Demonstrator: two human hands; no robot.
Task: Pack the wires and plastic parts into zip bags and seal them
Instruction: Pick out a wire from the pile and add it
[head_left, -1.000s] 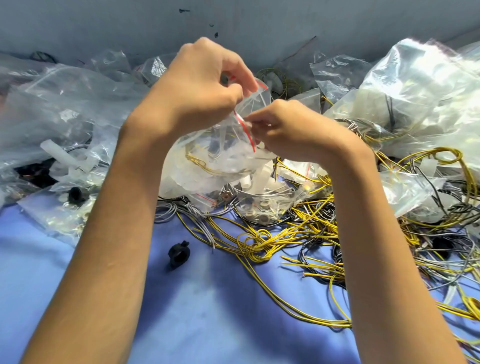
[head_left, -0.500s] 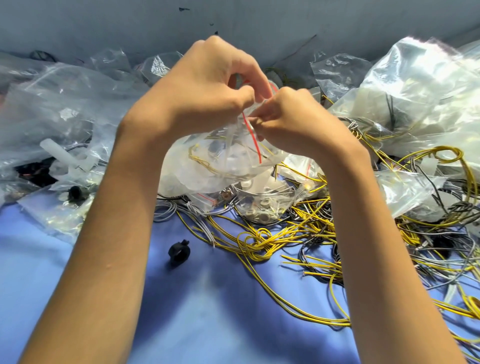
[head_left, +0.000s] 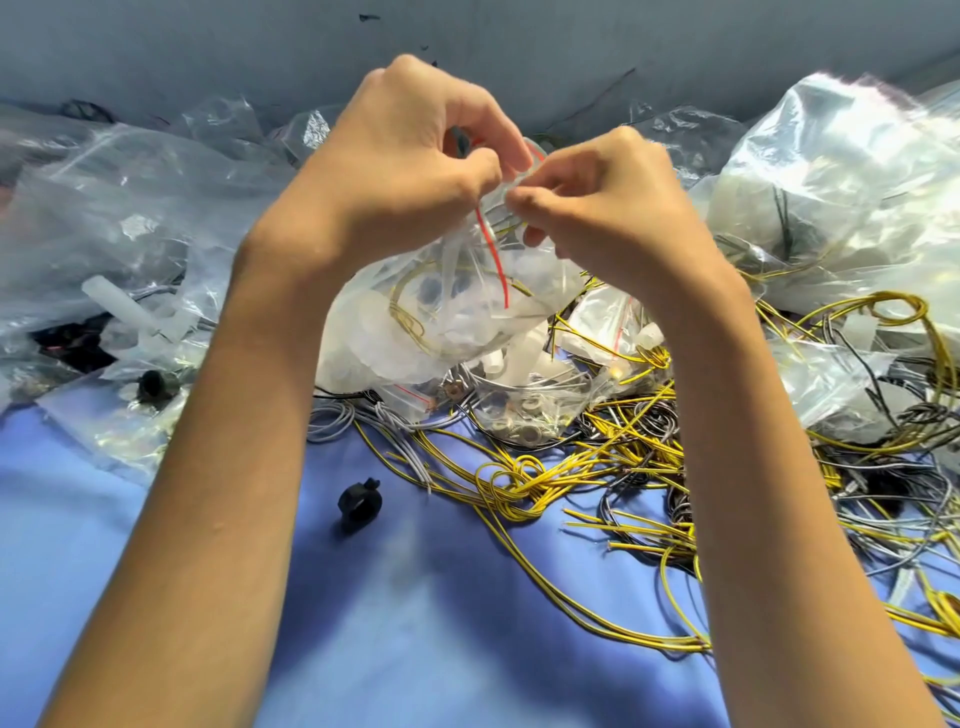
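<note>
A clear zip bag (head_left: 426, 317) with a red zip strip hangs in the air above the table, holding a coil of yellow wire and white plastic parts. My left hand (head_left: 400, 156) pinches the bag's top edge from the left. My right hand (head_left: 608, 208) pinches the same edge from the right, and its fingertips touch those of the left hand. The zip strip runs down from the pinch point. Loose yellow and grey wires (head_left: 561, 467) lie tangled on the blue table below. A black plastic part (head_left: 359, 502) lies alone near the middle.
Filled and crumpled clear bags (head_left: 119, 218) pile up at the left, and a large bag (head_left: 841, 197) stands at the right. A small bag of metal washers (head_left: 524, 415) lies under the held bag. The blue table surface (head_left: 415, 649) stretches toward me. A grey wall stands behind.
Both hands have risen a little with the bag. My right hand has slid up along the zip strip toward the left hand, and the two now meet at the top edge.
</note>
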